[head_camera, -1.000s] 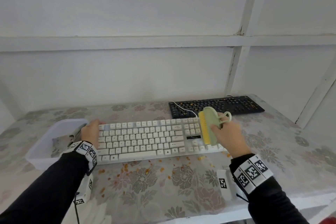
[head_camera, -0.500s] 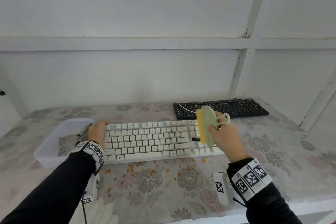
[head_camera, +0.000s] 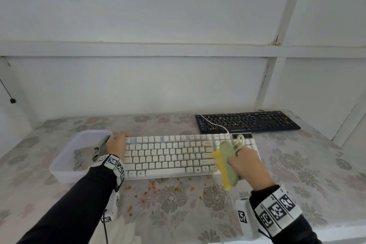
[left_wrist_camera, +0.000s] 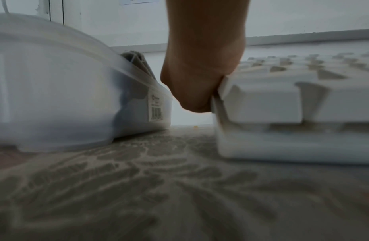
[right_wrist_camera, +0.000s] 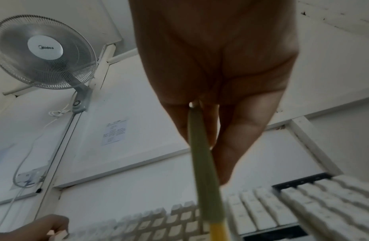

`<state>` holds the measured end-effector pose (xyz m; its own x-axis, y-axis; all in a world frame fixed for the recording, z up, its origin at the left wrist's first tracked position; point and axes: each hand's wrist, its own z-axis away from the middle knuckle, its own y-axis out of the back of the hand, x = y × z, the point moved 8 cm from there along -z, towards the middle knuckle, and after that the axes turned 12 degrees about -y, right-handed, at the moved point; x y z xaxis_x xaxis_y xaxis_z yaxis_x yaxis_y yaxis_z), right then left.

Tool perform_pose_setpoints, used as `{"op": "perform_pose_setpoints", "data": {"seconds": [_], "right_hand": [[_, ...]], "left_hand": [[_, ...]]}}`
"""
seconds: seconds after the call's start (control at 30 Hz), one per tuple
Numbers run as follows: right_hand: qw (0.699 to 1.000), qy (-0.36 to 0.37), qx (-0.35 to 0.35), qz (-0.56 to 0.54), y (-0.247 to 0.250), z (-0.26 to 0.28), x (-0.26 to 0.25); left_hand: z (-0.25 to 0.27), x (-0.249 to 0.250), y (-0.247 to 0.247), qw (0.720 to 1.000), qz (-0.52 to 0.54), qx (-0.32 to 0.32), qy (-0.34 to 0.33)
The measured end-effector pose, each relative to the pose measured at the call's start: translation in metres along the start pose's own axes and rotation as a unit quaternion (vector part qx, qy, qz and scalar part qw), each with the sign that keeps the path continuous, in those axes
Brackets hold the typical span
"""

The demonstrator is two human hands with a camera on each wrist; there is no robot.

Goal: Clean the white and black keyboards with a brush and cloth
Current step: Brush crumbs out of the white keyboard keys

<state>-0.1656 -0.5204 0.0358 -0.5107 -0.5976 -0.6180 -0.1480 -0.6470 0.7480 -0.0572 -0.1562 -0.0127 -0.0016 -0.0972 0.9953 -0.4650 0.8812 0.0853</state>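
Observation:
The white keyboard [head_camera: 174, 156] lies across the middle of the flowered table. My left hand [head_camera: 116, 147] grips its left end, palm against the edge [left_wrist_camera: 200, 78]. My right hand [head_camera: 245, 164] holds a green brush [head_camera: 227, 162] with yellow bristles by its back, tilted over the keyboard's right part, its lower end past the front edge. The right wrist view shows the brush [right_wrist_camera: 204, 171] edge-on above the keys [right_wrist_camera: 303, 205]. The black keyboard [head_camera: 247, 122], speckled with orange crumbs, lies behind at the right. A grey cloth [head_camera: 99, 147] sits in a tub.
A translucent plastic tub [head_camera: 63, 162] stands right against the white keyboard's left end. Orange crumbs [head_camera: 158, 186] are scattered on the table in front of the keyboard. A white cable [head_camera: 215, 125] runs over the black keyboard. The wall is close behind.
My right hand has drawn the brush leftward and toward the keyboard's front edge, tilting it more. My left hand has stayed on the keyboard's left end.

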Motion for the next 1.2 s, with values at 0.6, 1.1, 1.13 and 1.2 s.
{"op": "perform_pose_setpoints", "data": {"seconds": [0.6,1.1,1.13,1.2], "right_hand": [[0.998,0.027,-0.033,0.045,-0.044,0.019,-0.041],[0.998,0.058,-0.016,-0.003,-0.060,0.022,-0.062],[0.998,0.039,-0.040,-0.009,-0.062,0.024,-0.058],[0.997,0.029,-0.069,-0.028,-0.060,0.031,-0.057]], "left_hand": [[-0.014,-0.005,0.001,0.998,-0.045,-0.031,-0.042],[-0.012,-0.008,0.003,0.999,0.032,-0.008,-0.007],[-0.013,-0.010,0.003,0.999,0.034,-0.009,-0.003],[-0.013,-0.011,0.002,0.999,0.038,-0.010,-0.001]]}}
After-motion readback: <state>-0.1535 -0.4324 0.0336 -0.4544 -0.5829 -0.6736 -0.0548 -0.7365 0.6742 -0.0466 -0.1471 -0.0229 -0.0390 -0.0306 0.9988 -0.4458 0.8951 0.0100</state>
